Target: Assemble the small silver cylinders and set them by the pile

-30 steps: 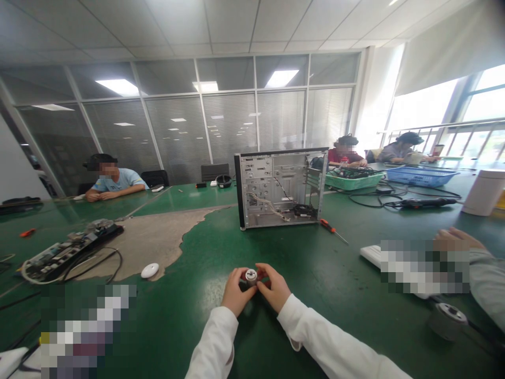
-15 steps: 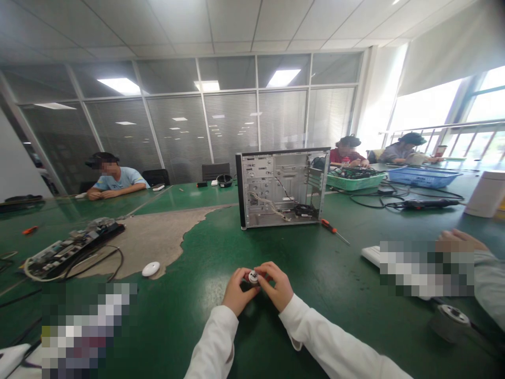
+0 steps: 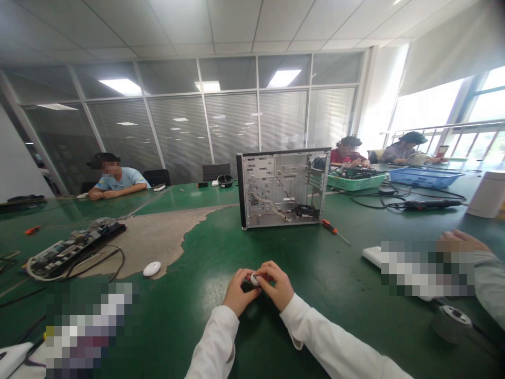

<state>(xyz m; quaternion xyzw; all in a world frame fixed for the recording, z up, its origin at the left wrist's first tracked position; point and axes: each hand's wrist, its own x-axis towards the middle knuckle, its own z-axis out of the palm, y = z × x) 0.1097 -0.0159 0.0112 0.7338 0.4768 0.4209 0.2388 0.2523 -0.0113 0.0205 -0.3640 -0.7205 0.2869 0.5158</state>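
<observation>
Between my hands is a small round white part (image 3: 254,280) with dark detail on its face; it is too small to make out its kind. My left hand (image 3: 238,291) pinches it from the left side. From the right, the fingers and thumb of my right hand (image 3: 278,286) close on it, partly covering its face. Both hands are low over the green table, in front of an open computer case (image 3: 282,189) standing upright with its inside showing. Beside the case's lower right corner lies an orange and black screwdriver (image 3: 334,230).
A white round disc (image 3: 152,269) and a long circuit assembly (image 3: 79,247) with cables lie at left. Green (image 3: 355,182) and blue (image 3: 426,178) baskets stand at back right. Another person's hand (image 3: 461,243) rests at right, near a round grey device (image 3: 452,322). Several people sit around the table.
The fingers of my right hand have shifted slightly over the white part, hiding more of its face. Both hands stay in nearly the same place.
</observation>
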